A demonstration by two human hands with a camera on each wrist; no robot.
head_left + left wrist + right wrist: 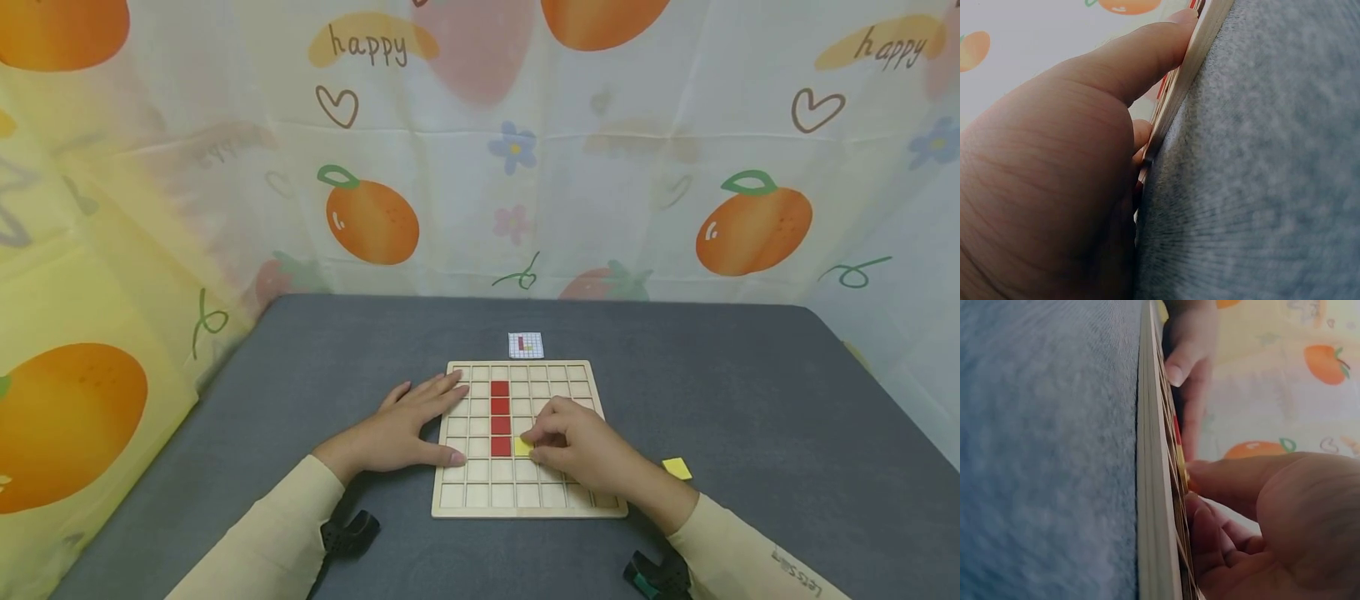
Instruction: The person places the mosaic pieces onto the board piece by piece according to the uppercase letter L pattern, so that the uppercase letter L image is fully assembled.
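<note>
A wooden grid board [480,496] lies on the table, with a column of several red square tiles [500,407] in its cells. To the right of the lowest red tile is a yellow square tile [522,447], partly covered by the right hand [588,446]. That hand's thumb and curled fingers pinch the yellow tile at its right side; the right wrist view shows the fingertips [1200,478] at the board's surface. My left hand [412,425] rests spread over the board's left edge, thumb near the lower left and fingers near the upper left.
Beyond the board lies a small pattern card [526,345] showing a grid with red and yellow squares. A loose yellow tile [677,468] lies on the grey table [750,400], beside the right forearm. A printed cloth [450,183] hangs behind the table.
</note>
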